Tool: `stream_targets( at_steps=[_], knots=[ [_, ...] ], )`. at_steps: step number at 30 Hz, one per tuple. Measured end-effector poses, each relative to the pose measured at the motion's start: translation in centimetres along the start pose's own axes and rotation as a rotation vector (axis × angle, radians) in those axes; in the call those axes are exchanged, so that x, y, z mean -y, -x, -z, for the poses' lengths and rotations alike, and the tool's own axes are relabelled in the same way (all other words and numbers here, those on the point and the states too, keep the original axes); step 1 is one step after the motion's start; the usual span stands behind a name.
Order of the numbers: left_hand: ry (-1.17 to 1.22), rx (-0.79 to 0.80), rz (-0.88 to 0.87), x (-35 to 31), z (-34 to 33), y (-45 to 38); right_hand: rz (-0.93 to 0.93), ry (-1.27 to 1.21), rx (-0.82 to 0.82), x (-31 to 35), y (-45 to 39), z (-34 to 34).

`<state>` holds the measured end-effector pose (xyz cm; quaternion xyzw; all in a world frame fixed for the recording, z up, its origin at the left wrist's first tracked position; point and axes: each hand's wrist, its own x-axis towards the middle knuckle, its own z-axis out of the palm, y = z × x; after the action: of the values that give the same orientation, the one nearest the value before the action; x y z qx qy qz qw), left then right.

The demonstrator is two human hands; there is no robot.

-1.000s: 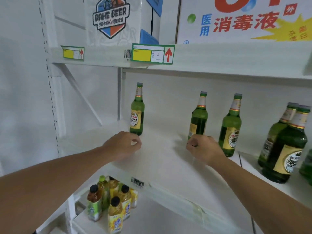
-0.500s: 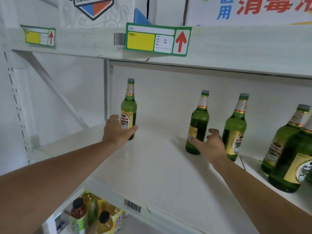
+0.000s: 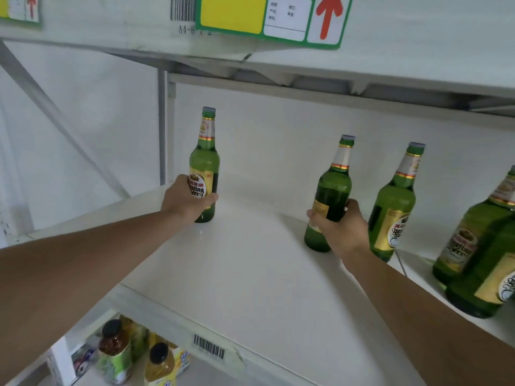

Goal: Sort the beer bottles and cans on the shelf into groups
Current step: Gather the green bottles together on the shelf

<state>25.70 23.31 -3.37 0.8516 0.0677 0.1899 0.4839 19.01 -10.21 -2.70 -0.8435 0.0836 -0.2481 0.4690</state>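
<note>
Grouping step: left hand (image 3: 185, 200) grasps the far-left bottle (image 3: 204, 165); right hand (image 3: 341, 231) grasps the middle bottle (image 3: 330, 195). Next, probably bring them together on the shelf (image 3: 250, 274).

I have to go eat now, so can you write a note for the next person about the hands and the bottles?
Left hand: wrapped around the far-left bottle, which stands upright on the shelf.
Right hand: gripping the middle bottle, which leans slightly left.
Third bottle stands just right of that hand; two more bottles crowd the right edge.
Done: both bottles grasped, nothing grouped yet.
Left: probably bring the far-left bottle over to the others. No cans in view.
</note>
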Motion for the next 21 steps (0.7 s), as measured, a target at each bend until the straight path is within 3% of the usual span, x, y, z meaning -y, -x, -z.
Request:
stream_targets(
  at_steps=[10, 21],
  knots=[
    [0.072, 0.098, -0.242, -1.6, 1.8, 10.3, 0.075, -0.079, -0.008, 0.4, 8.3, 4.6],
    [0.132, 0.229, -0.321, -9.0, -1.9, 21.6, 0.082, -0.140, -0.007, -1.2, 14.8, 15.9]
  ],
)
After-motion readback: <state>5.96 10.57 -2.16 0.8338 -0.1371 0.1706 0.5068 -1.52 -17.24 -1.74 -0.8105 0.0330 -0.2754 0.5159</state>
